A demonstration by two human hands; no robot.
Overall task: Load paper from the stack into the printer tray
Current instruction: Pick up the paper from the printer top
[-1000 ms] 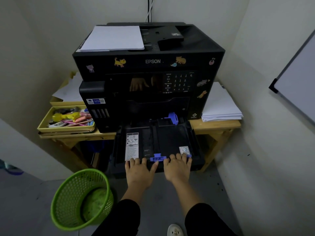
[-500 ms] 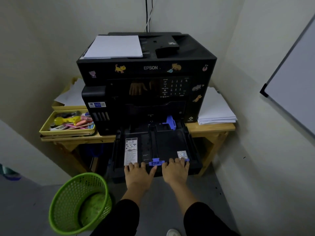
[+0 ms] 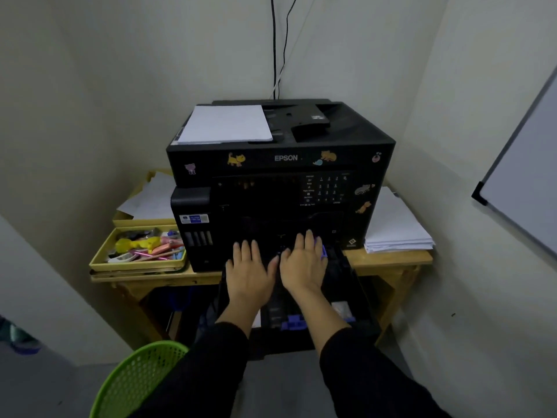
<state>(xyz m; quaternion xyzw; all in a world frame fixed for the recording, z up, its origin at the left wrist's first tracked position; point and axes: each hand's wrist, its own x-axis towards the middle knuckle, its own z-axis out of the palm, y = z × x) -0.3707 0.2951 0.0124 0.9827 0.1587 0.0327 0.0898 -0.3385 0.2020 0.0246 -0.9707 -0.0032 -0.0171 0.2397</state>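
A black Epson printer (image 3: 280, 158) stands on a wooden table, and its black paper tray (image 3: 358, 300) is pulled out toward me with no paper in it. Both hands reach deep into the tray, close to the printer's front. My left hand (image 3: 248, 273) lies flat, fingers spread, palm down. My right hand (image 3: 303, 263) lies flat beside it, next to a blue paper guide (image 3: 322, 251). A white paper stack (image 3: 394, 227) rests on the table right of the printer. Another white sheet pile (image 3: 226, 123) lies on the printer's top.
A yellow tray (image 3: 99, 260) of stationery sits left of the printer, loose sheets (image 3: 150, 197) behind it. A green mesh bin (image 3: 132, 384) stands on the floor at lower left. A whiteboard (image 3: 524, 188) hangs on the right wall. Cables (image 3: 275, 46) run up the back wall.
Both hands left the tray's front edge and moved forward into the tray, up to the printer's front. The view has shifted closer and lower.
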